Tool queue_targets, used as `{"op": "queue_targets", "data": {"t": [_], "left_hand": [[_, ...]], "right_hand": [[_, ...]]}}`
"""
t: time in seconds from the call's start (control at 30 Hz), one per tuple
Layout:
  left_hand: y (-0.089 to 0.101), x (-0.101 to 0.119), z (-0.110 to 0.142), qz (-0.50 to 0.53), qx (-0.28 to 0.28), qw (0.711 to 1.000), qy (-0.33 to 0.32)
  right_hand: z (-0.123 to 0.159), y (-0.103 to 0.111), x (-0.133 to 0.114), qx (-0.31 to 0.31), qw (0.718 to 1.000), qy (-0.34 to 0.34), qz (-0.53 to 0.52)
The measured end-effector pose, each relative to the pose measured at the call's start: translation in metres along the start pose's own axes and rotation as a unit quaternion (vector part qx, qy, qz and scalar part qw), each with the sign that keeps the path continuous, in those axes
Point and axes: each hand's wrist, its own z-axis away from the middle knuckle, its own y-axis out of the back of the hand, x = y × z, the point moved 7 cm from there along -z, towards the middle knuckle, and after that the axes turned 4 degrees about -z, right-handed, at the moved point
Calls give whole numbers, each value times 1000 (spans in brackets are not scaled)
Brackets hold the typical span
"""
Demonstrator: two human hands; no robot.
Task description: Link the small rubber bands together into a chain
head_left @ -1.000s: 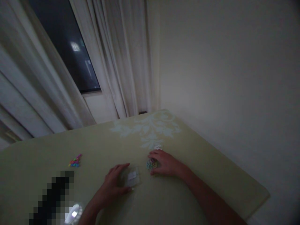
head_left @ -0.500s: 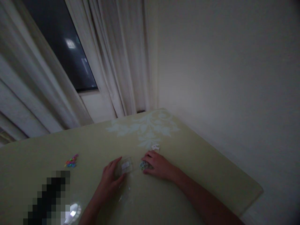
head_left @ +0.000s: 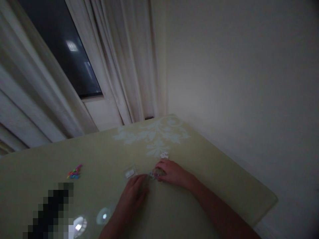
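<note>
A small heap of pale, ring-like pieces [head_left: 152,176] lies on the table between my two hands; their kind is too small to tell. My right hand [head_left: 173,171] is cupped at the heap's right side, thumb and fingers apart around part of it. From the left, my left hand [head_left: 134,192] reaches to the heap, its fingers curved with a gap to the thumb, slightly blurred. Just behind the left fingers lies a clear plastic case [head_left: 130,172] with a whitish patch. Small white pieces [head_left: 164,155] sit beyond the right fingertips.
A pile of small multicoloured pieces [head_left: 74,172] lies to the left on the pale green table [head_left: 104,152]. A pixelated dark shape [head_left: 50,212] covers the lower left. Light reflections shine near it. The wall [head_left: 236,83] borders the table's right side; curtains [head_left: 134,66] hang behind.
My left hand has come away from the clear case and moved right to the heap. The case now lies free on the table. My right hand has shifted only slightly.
</note>
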Motion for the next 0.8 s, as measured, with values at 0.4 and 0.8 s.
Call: {"op": "queue_targets", "data": {"t": [0.4, 0.8], "left_hand": [[-4, 6, -6, 99, 57, 990, 89], [5, -22, 6, 150, -26, 977, 147]], "right_hand": [[-20, -40, -26, 60, 989, 36, -133], [-1, -20, -14, -23, 995, 3, -93]]}}
